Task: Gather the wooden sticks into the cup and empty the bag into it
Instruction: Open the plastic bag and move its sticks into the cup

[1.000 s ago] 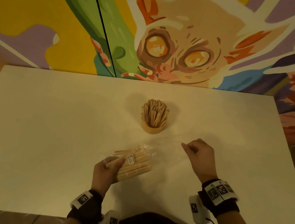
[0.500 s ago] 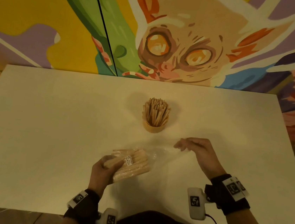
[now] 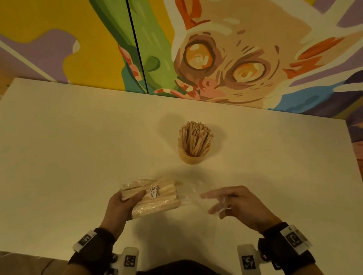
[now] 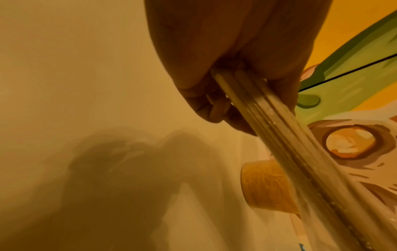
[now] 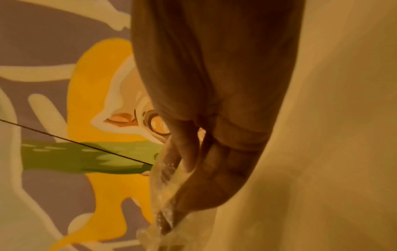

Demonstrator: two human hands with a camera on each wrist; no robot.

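Gripping bag (image 3: 159, 204) in left hand (image 3: 120, 207), right hand (image 3: 238, 206) pinching its clear end

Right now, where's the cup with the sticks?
In the head view, the cup stands upright in the middle of the table, just beyond the bag that the left hand holds.

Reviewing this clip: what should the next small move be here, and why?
Probably pull the bag open with the right hand, which pinches its clear end; the left hand grips the other end, sticks bundled inside, short of the cup.
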